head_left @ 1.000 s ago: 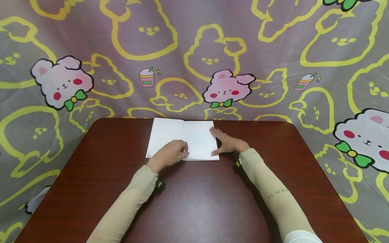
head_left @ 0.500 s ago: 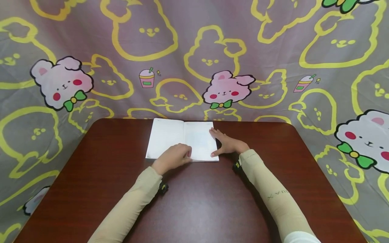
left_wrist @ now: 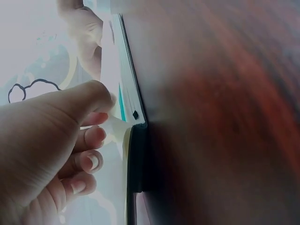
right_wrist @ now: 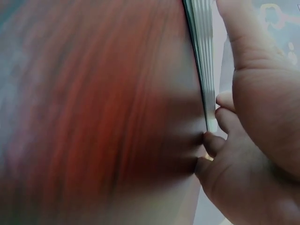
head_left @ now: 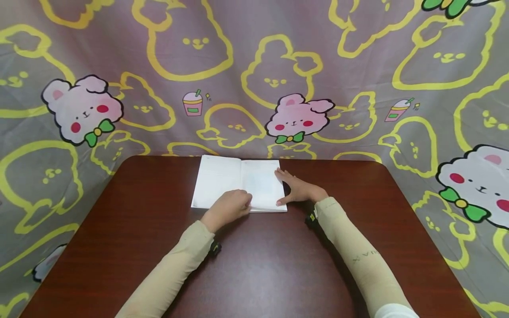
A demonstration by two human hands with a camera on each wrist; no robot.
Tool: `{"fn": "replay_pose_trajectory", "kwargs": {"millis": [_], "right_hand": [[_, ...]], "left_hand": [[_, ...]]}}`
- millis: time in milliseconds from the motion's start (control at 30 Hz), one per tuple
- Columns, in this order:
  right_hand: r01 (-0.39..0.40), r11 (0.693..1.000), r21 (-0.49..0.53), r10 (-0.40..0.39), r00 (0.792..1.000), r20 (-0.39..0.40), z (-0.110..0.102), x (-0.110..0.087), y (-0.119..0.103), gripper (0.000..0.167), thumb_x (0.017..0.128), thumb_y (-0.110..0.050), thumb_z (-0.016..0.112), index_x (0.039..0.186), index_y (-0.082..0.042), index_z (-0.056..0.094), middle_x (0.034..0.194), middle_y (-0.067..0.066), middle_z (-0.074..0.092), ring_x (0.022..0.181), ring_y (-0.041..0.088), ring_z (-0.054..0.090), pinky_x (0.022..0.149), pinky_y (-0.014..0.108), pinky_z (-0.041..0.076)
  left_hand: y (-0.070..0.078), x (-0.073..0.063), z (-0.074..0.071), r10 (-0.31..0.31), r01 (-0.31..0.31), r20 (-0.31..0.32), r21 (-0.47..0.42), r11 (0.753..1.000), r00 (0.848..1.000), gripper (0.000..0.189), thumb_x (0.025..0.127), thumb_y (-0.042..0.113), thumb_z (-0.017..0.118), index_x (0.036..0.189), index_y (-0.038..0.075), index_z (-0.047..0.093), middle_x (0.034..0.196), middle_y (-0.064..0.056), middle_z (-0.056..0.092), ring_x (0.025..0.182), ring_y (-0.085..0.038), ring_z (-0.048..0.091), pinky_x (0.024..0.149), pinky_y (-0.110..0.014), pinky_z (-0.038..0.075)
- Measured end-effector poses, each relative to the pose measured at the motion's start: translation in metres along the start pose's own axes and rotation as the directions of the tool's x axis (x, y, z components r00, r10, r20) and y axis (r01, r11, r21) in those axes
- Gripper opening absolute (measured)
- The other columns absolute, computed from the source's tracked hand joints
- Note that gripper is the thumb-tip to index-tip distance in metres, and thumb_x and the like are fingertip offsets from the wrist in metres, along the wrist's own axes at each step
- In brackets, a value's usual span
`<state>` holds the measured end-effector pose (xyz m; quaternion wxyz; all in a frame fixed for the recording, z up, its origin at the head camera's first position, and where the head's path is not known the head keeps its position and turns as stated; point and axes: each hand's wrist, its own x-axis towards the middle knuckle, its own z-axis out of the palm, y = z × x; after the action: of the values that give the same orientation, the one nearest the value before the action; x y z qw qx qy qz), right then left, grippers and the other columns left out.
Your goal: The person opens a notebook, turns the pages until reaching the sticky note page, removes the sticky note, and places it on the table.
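An open notebook [head_left: 218,179] with white pages lies at the far edge of the table. My left hand [head_left: 228,207] is at its lower edge, just right of the centre fold. In the left wrist view, the left hand's [left_wrist: 44,122] thumb and index finger pinch a page by the spine; the other fingers curl below. My right hand [head_left: 299,188] rests with fingers spread on the right page's outer edge, thumb near the lower corner. The right wrist view has the right hand [right_wrist: 262,112] beside the stacked page edges [right_wrist: 202,42], its fingertips reaching down near the tabletop.
The brown wooden table [head_left: 270,269] has rounded far corners. Behind it and along both sides hangs a grey-pink curtain [head_left: 222,84] with cartoon prints. Both forearms wear beige sleeves, with a small black device [head_left: 215,248] at the left wrist.
My left hand has shifted slightly right along the notebook's lower edge, and its fingers have drawn together. My right hand and the notebook stay about where they were.
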<state>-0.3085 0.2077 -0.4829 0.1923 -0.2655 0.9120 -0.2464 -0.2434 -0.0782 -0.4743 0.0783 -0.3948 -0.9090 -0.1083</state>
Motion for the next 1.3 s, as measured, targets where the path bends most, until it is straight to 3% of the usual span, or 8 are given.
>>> {"fn": "replay_pose_trajectory", "kwargs": {"millis": [167, 433, 600, 767, 1000, 1133, 1300], "right_hand": [[0.043, 0.999, 0.022, -0.042, 0.999, -0.030, -0.002, -0.002, 0.003, 0.122, 0.077, -0.041, 0.089, 0.163, -0.004, 0.011, 0.171, 0.014, 0.005, 0.158, 0.033, 0.002, 0.125, 0.055, 0.014], [0.079, 0.996, 0.045, -0.077, 0.996, -0.050, -0.003, -0.005, 0.007, 0.122, 0.075, -0.037, 0.091, 0.162, 0.000, 0.013, 0.171, 0.016, 0.006, 0.158, 0.032, 0.005, 0.125, 0.052, 0.017], [0.084, 0.996, 0.035, -0.082, 0.995, -0.061, -0.001, -0.004, 0.007, 0.120, 0.078, -0.040, 0.088, 0.162, 0.000, 0.012, 0.170, 0.018, 0.006, 0.158, 0.035, 0.005, 0.124, 0.055, 0.018], [0.071, 0.997, 0.043, -0.070, 0.997, -0.043, 0.000, -0.003, 0.003, 0.117, 0.081, -0.038, 0.086, 0.162, -0.001, 0.010, 0.171, 0.018, 0.004, 0.157, 0.038, 0.000, 0.124, 0.058, 0.014], [0.046, 0.999, 0.014, -0.046, 0.999, -0.020, 0.001, -0.004, 0.001, 0.117, 0.083, -0.041, 0.084, 0.163, -0.002, 0.008, 0.171, 0.018, 0.003, 0.157, 0.039, 0.000, 0.123, 0.060, 0.013], [0.038, 0.999, 0.016, -0.038, 0.999, -0.013, 0.000, -0.004, 0.000, 0.118, 0.082, -0.042, 0.084, 0.163, -0.002, 0.008, 0.171, 0.017, 0.003, 0.157, 0.038, -0.001, 0.123, 0.061, 0.012], [0.026, 1.000, -0.001, -0.026, 1.000, -0.008, -0.001, -0.004, -0.002, 0.117, 0.083, -0.042, 0.084, 0.163, -0.003, 0.008, 0.171, 0.016, 0.003, 0.158, 0.037, 0.000, 0.124, 0.059, 0.012]], "left_hand": [[-0.001, -0.004, -0.002, 0.017, -0.016, -0.041, 0.030, 0.999, 0.999, 0.019, 0.086, 0.004, 0.070, 0.073, 0.012, 0.058, 0.066, 0.002, 0.058, 0.060, -0.014, 0.054, 0.056, -0.031, 0.048], [-0.003, -0.017, -0.010, -0.021, 0.023, -0.079, 0.020, 1.000, 0.997, 0.019, 0.085, 0.004, 0.069, 0.074, 0.013, 0.056, 0.068, 0.003, 0.055, 0.061, -0.015, 0.051, 0.058, -0.033, 0.048], [-0.004, -0.022, -0.011, -0.100, 0.098, -0.087, -0.033, 0.995, 0.991, 0.016, 0.087, 0.008, 0.067, 0.074, 0.013, 0.059, 0.069, 0.002, 0.057, 0.062, -0.014, 0.054, 0.059, -0.033, 0.049], [-0.003, -0.024, -0.011, -0.183, 0.171, -0.129, -0.099, 0.980, 0.975, 0.021, 0.087, 0.010, 0.066, 0.068, 0.012, 0.059, 0.065, 0.003, 0.056, 0.058, -0.012, 0.048, 0.054, -0.030, 0.045], [-0.001, -0.026, -0.022, -0.248, 0.210, -0.258, -0.165, 0.964, 0.934, 0.014, 0.085, 0.007, 0.070, 0.072, 0.006, 0.065, 0.062, 0.002, 0.051, 0.054, -0.012, 0.043, 0.048, -0.026, 0.038], [-0.002, -0.026, -0.033, -0.259, 0.222, -0.364, -0.142, 0.965, 0.895, 0.014, 0.085, 0.006, 0.068, 0.072, 0.004, 0.065, 0.063, -0.001, 0.054, 0.055, -0.015, 0.048, 0.050, -0.029, 0.043], [-0.009, -0.027, -0.048, -0.217, 0.205, -0.498, -0.078, 0.976, 0.840, 0.014, 0.088, 0.005, 0.066, 0.074, 0.002, 0.066, 0.066, -0.006, 0.058, 0.058, -0.020, 0.054, 0.054, -0.036, 0.049]]}}
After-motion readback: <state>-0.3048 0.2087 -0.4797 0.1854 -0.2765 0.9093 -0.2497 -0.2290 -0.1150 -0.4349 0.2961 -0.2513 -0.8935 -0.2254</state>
